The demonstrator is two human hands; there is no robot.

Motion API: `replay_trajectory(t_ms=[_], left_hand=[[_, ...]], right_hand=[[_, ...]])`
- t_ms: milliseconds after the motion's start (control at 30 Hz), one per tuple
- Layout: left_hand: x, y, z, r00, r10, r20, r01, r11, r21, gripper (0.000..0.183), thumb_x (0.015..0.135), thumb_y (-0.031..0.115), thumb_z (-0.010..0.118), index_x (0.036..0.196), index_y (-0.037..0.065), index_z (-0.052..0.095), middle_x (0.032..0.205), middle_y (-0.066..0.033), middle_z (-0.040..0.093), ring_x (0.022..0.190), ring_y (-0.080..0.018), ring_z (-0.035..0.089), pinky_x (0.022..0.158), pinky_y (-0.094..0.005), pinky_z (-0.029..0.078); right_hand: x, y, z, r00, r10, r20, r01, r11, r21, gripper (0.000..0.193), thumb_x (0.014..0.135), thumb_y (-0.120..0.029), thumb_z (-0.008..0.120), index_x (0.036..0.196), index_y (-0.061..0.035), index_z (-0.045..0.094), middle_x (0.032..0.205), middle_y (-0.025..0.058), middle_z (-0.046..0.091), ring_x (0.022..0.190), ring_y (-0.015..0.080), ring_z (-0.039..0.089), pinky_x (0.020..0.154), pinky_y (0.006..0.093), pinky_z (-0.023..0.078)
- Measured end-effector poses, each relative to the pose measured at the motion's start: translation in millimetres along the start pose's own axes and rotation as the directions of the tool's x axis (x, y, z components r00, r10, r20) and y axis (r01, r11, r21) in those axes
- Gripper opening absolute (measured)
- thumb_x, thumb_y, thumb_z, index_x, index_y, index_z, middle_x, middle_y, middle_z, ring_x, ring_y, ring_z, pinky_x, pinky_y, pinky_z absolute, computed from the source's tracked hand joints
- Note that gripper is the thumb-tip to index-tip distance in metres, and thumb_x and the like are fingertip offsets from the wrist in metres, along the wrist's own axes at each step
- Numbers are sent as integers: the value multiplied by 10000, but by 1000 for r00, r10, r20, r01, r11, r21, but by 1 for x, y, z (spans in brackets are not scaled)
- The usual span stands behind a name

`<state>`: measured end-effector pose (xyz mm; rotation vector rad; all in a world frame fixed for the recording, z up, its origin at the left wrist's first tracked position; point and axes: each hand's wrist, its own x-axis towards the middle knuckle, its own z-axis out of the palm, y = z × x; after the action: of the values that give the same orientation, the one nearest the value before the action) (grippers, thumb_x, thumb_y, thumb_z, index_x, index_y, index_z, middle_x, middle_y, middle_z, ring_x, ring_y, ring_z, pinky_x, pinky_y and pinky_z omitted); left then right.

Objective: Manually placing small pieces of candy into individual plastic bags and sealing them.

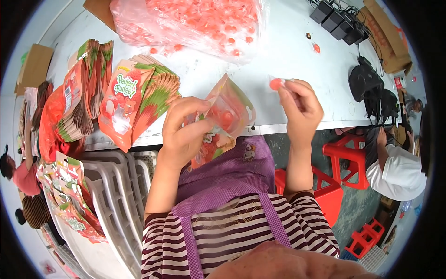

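Note:
My left hand [186, 130] is closed on a candy pouch [230, 104], a pink and green bag with a clear side, tilted over the table's front edge. Through its clear side, red candies show inside. My right hand [301, 102] pinches a single wrapped red candy [276, 84] by its wrapper, to the right of the pouch and apart from it. Left of my left hand, a fanned stack of flat printed pouches [121, 104] lies at the table edge, with more bundled pouches [82, 93] beside it. A large clear bag of wrapped red candies [195, 25] lies beyond my hands.
One loose wrapped candy [316, 48] lies on the white table [278, 51]. Black adapters [339, 23] and a black bag [366, 81] are at right. Pale plastic crates [109, 186] stand lower left, filled pouches [74, 200] on one. Red stools [348, 160] and other people [395, 167] are nearby.

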<state>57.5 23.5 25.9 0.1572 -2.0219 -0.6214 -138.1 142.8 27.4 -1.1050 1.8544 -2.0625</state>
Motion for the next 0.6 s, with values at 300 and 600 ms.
replay_trajectory(t_ms=[300, 600], left_hand=[[-3, 6, -2, 996, -89, 23, 91, 988, -126, 188, 666, -74, 610, 794, 58, 570, 998, -125, 570, 919, -303, 552, 778, -372, 454], [2, 30, -2, 970, -179, 167, 236, 864, -444, 62, 763, 41, 607, 763, 65, 549, 973, -149, 576, 932, -338, 563, 859, -491, 481]], right_hand=[[3, -41, 6, 570, -391, 722, 627, 775, -75, 259, 647, -278, 728, 801, -84, 651, 849, 14, 640, 910, 217, 579, 1013, 524, 243], [-19, -41, 18, 342, -243, 908, 609, 793, -18, 261, 681, -309, 704, 771, -72, 644, 853, 24, 644, 1007, 231, 552, 1044, 607, 149]])
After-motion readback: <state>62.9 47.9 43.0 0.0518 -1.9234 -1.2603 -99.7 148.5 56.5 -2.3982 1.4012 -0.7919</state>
